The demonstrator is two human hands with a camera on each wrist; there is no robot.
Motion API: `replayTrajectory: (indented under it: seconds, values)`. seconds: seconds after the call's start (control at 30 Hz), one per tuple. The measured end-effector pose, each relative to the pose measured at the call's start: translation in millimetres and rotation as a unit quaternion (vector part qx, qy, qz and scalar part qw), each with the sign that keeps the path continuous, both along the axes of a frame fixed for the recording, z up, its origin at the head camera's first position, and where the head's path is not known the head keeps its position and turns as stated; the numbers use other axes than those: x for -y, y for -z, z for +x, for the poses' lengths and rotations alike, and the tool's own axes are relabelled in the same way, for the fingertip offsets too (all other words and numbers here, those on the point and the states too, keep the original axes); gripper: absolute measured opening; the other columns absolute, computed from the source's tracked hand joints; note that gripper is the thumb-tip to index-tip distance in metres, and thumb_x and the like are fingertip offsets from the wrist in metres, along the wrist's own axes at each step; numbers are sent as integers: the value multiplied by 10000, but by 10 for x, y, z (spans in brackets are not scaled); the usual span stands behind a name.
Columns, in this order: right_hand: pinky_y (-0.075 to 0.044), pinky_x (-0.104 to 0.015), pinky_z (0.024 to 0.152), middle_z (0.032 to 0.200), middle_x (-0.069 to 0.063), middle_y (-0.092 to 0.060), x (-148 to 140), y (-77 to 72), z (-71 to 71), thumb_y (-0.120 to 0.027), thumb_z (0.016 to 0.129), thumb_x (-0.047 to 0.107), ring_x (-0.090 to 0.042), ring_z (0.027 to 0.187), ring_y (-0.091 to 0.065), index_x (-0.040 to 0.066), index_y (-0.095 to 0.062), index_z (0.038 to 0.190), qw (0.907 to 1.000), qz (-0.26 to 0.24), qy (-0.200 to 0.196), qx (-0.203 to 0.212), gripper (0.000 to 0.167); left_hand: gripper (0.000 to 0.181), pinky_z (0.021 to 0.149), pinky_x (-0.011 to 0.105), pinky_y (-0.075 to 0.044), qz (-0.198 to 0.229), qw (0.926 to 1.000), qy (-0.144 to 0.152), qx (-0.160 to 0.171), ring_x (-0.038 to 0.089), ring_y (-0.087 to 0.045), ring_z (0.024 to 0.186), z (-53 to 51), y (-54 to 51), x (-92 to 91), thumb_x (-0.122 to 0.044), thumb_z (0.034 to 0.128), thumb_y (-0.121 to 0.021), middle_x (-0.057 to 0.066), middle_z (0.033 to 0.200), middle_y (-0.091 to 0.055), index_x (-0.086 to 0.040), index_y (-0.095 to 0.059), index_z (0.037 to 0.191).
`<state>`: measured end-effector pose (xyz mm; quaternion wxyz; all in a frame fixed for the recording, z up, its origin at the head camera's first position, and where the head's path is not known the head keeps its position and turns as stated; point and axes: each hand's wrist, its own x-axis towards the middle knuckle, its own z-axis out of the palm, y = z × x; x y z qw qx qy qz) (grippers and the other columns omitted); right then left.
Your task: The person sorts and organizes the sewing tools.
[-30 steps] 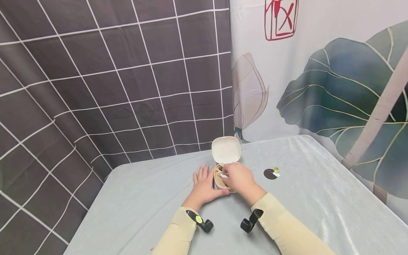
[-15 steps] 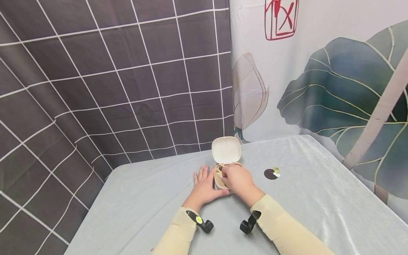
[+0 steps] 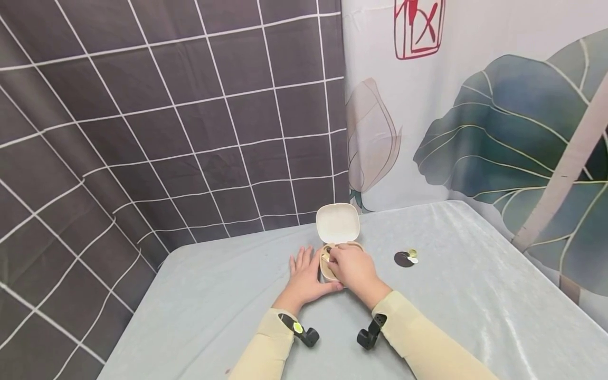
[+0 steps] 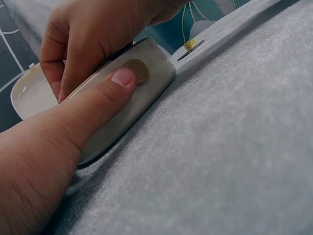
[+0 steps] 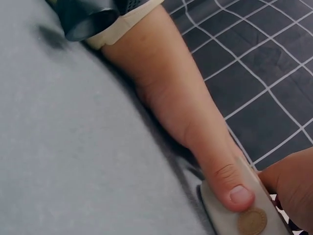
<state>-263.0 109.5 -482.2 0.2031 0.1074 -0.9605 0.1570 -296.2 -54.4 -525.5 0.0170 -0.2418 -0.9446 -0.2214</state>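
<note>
A small cream hinged case (image 3: 325, 273) stands on the table, its lid (image 3: 338, 223) raised at the back and a tan interior showing. My left hand (image 3: 303, 279) lies along its left side, fingers straight and spread. The left thumb (image 4: 105, 100) presses the front wall beside a round gold-tan emblem (image 4: 137, 71). From the right, my right hand (image 3: 353, 268) reaches into the case with curled fingers. Its fingertips pinch a small pale piece (image 3: 325, 257) near a dark item in the case's back left part. Most of that piece is hidden by the hand.
Right of the case lies a flat dark disc (image 3: 404, 259) with small gold and white pieces at its edge. A grey-blue cloth covers the table (image 3: 456, 316). Behind it hang a dark gridded curtain (image 3: 237, 126) and a white curtain printed with leaves (image 3: 513, 121).
My right hand has shifted slightly left within the case, and less of the pale piece shows at its fingertips. The left hand and the case stay essentially in place.
</note>
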Motion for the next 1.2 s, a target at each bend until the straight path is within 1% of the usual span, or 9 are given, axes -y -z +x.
replayTrajectory:
  seconds: [0.1, 0.17, 0.33, 0.5, 0.7, 0.9, 1.03, 1.13, 1.2]
  values:
    - [-547, -399, 632, 834, 47, -625, -28, -12, -6, -798, 862, 326, -212, 804, -641, 201, -694, 838, 9999, -81, -126, 57, 164, 1127, 1195, 653, 16, -29, 10000, 17, -8, 406, -55, 1540, -6, 18, 4, -755, 742, -705, 217, 1641, -215, -204, -252, 1615]
    - [-540, -391, 624, 841, 40, -609, -64, -35, -23, -786, 871, 343, -201, 762, -628, 190, -704, 875, 9995, -215, -238, 51, 174, 1125, 1193, 657, 18, -9, 10000, 26, 6, 408, -51, 1540, -8, 13, 2, -756, 744, -702, 217, 1641, -214, -213, -245, 1617]
    - [-522, -382, 597, 847, 20, -589, -217, -163, -68, -751, 890, 321, -170, 696, -592, 169, -718, 929, 9969, -623, -472, -98, 160, 1112, 1194, 658, 10, 11, 10000, 13, 11, 404, -61, 1539, -5, -19, -2, -767, 746, -693, 207, 1638, -226, -235, -247, 1614]
    - [-511, -383, 621, 878, -17, -606, -474, -247, -122, -719, 901, 269, -183, 739, -586, 133, -714, 999, 9950, -883, -462, -2, 168, 1111, 1199, 649, 8, -39, 10000, -24, -4, 400, -79, 1538, -3, -31, -3, -775, 737, -693, 201, 1628, -248, -227, -265, 1603]
    - [-541, -458, 741, 960, -94, -668, -843, -288, -172, -712, 914, 237, -264, 849, -630, 60, -701, 1089, 9912, -1222, -512, -24, 249, 1107, 1195, 656, 4, 59, 10000, 5, 1, 409, -98, 1532, 1, -20, -1, -773, 731, -699, 208, 1616, -269, -227, -278, 1597]
    - [-540, -507, 825, 1122, -166, -682, -1286, -226, -190, -703, 931, 204, -340, 967, -641, 14, -689, 1150, 9905, -1207, -657, -95, 290, 1105, 1198, 650, 5, 118, 9999, 2, -5, 402, -106, 1532, -7, -6, -4, -771, 724, -705, 198, 1610, -285, -241, -281, 1596]
    - [-540, -523, 840, 1185, -179, -662, -1616, -115, -147, -703, 931, 167, -367, 1008, -630, -6, -677, 1163, 9894, -1233, -767, -54, 292, 1115, 1197, 650, 8, 104, 9999, 23, -12, 400, -102, 1532, -6, 0, -5, -774, 722, -703, 199, 1607, -287, -232, -279, 1599]
    - [-540, -505, 829, 1188, -170, -654, -1821, -13, -106, -714, 925, 157, -355, 1008, -624, -16, -670, 1176, 9877, -1352, -782, 47, 308, 1117, 1198, 648, 6, 84, 10000, 25, 0, 399, -106, 1532, -4, 1, -2, -778, 724, -699, 197, 1608, -287, -230, -276, 1601]
    - [-547, -448, 794, 1167, -165, -661, -1918, 48, -77, -735, 906, 138, -334, 973, -628, -21, -677, 1161, 9856, -1483, -817, 5, 305, 1112, 1199, 645, 6, 96, 9999, 29, 3, 396, -109, 1532, -5, -1, 4, -775, 725, -701, 195, 1608, -289, -234, -279, 1600]
